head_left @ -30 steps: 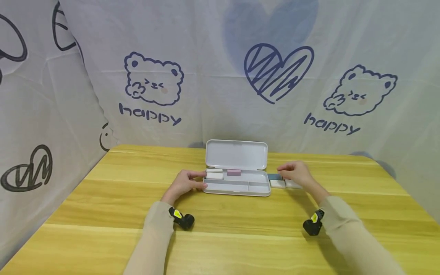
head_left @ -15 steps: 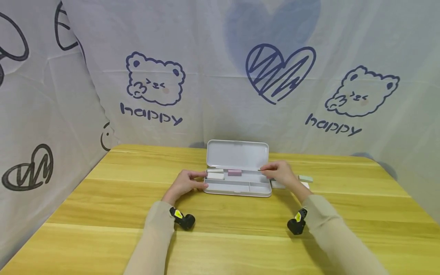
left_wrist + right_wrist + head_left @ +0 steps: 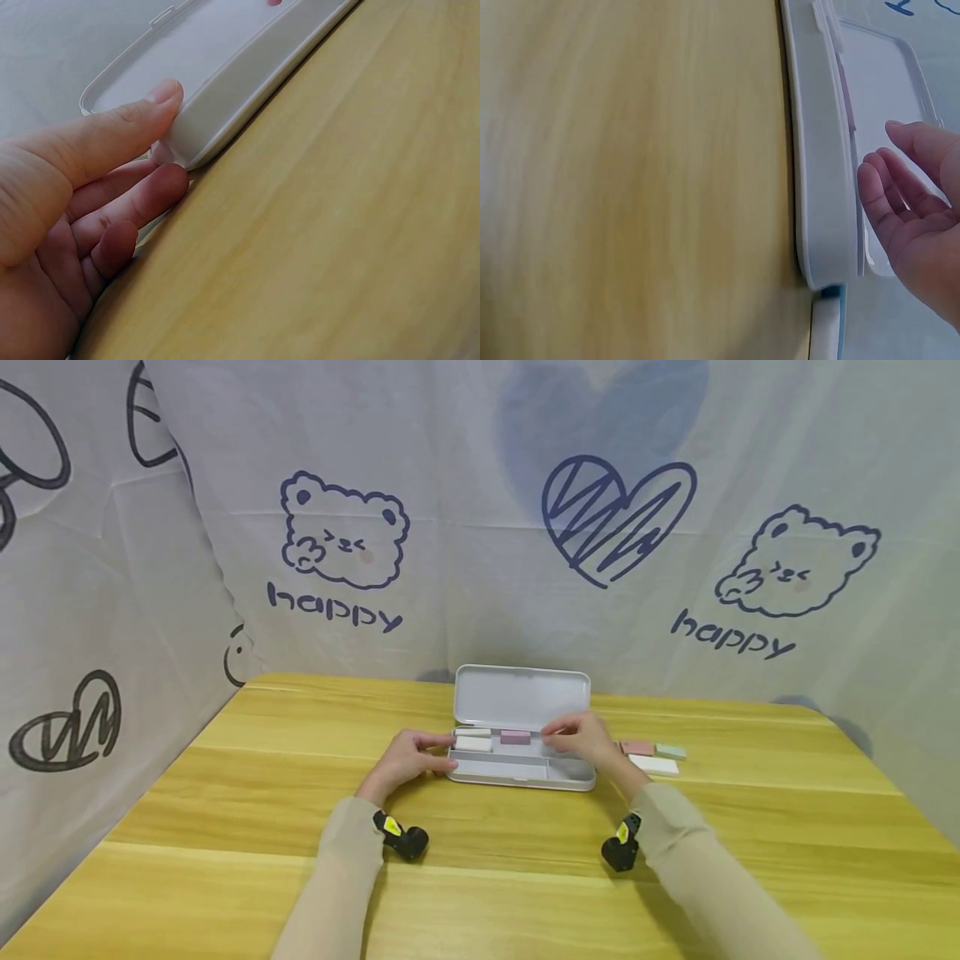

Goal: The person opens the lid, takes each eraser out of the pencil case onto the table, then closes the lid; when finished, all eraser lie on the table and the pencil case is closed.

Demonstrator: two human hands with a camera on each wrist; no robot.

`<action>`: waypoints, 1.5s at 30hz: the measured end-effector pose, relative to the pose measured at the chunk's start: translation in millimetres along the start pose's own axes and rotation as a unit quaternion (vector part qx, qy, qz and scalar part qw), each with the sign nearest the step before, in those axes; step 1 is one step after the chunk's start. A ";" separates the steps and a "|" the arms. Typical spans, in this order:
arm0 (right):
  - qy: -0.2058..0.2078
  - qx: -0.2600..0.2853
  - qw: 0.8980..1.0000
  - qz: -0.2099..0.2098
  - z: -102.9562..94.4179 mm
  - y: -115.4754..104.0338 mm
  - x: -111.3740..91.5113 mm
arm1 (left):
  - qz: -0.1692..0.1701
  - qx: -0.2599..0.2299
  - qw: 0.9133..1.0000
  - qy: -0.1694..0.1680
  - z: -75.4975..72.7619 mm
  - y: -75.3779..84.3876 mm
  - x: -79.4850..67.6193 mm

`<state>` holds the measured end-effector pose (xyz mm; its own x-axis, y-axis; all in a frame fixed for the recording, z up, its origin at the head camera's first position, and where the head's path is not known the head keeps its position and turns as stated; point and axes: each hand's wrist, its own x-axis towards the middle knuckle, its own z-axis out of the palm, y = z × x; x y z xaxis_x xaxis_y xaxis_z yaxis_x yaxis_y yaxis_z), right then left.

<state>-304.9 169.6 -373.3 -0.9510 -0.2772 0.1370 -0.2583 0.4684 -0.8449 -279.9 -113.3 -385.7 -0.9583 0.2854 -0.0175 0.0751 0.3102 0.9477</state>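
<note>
Over the far compartment of the white case (image 3: 501, 768), your right hand (image 3: 587, 740) has just come leftward from the blocks beside the case; its fingers are bent, but whether they pinch anything you cannot tell. Your left hand (image 3: 405, 761) stays put, thumb and fingers gripping the case's left end. Inside, two white blocks sit at the left, with a mauve block (image 3: 515, 737) to their right, unmoved. The lid (image 3: 522, 695) stands raised on the far side. Your shift leaves a salmon block (image 3: 637, 747), a green block (image 3: 671, 752) and a white block (image 3: 653, 766) in plain view on the tabletop (image 3: 487, 885), right of the case. It seems you've gone from picking to placing, with blocks left outside.
</note>
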 end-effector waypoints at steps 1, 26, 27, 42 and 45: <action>-0.002 0.003 1.000 -0.001 2.0 -0.5 1.0 | 0.003 0.001 1.000 -0.001 0.0 3.0 -2.0; -0.003 -0.053 0.997 -0.047 23.7 5.0 10.7 | -0.003 0.006 1.000 0.015 2.9 -18.5 12.8; -0.002 -0.058 0.997 -0.043 23.7 2.0 9.3 | -0.004 0.005 1.000 0.015 2.8 -18.5 12.9; -0.011 -0.079 0.995 -0.058 27.7 1.6 12.9 | -0.002 0.003 1.000 0.015 0.3 -19.9 12.5; -0.013 -0.091 0.994 -0.057 28.5 0.8 13.9 | -0.004 0.005 1.000 0.016 0.0 -19.4 12.1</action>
<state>-313.5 142.2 -386.8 -0.9097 -0.3572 0.2117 -0.3929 0.5755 -0.7172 -293.0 -115.9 -404.3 -0.9673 0.2532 -0.0154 0.0689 0.3208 0.9446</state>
